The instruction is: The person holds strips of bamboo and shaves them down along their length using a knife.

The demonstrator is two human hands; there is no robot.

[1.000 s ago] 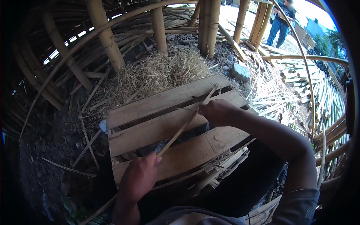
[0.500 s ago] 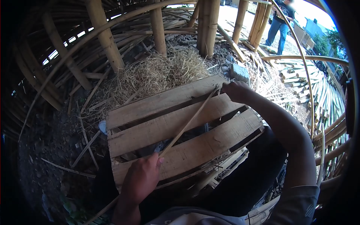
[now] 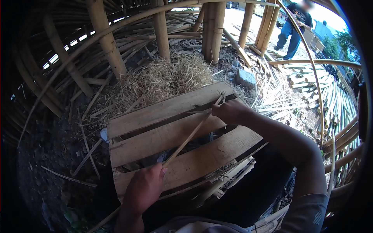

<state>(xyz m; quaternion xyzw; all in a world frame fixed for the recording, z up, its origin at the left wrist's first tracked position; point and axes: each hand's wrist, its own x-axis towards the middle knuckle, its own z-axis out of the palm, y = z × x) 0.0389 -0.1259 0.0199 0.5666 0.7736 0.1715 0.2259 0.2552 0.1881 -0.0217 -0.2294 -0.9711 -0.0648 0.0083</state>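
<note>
"Bamboo strip slants over our wooden slats, seven to one o'clock. What could go wrong?"

"If what looks like our thin blade skips, we could get cut. Our left hand, at seven, is closed round the strip; our right hand, at two, seems curled round the blade."

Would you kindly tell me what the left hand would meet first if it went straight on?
Besides the strip it holds, the left hand would probably meet the right hand first, though clearance above the wooden slats is unclear.
</note>
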